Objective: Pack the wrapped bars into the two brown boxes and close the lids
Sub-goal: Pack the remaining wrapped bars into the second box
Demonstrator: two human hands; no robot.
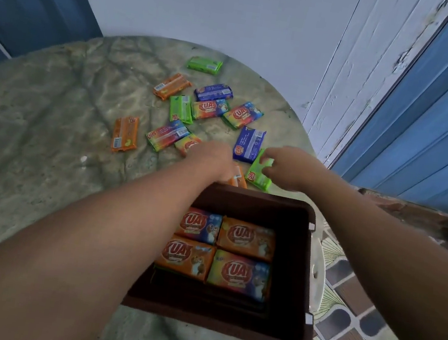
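Box, brown, open, sits nearest on the round desk, its right corner overhanging the desk edge. Four wrapped bars face up in top layer inside: two orange, two multicolour, packed two by two, more layers underneath. Only one brown box in view.

Both forearms reach over the box's far rim. Left hand is palm down just past the rim, over a multicolour bar and an orange bar; fingers hidden from this angle, cannot tell whether it grips anything. Right hand pinches a green bar, thumb and fingers curled on its top edge, bar tilted, lower end near the desk just beyond the box.

Beyond the hands: blue bar touching the green one, loose scatter of multicolour, green, blue and orange bars mid-desk. Orange bar lies apart at left. Green bar farthest, near the wall.
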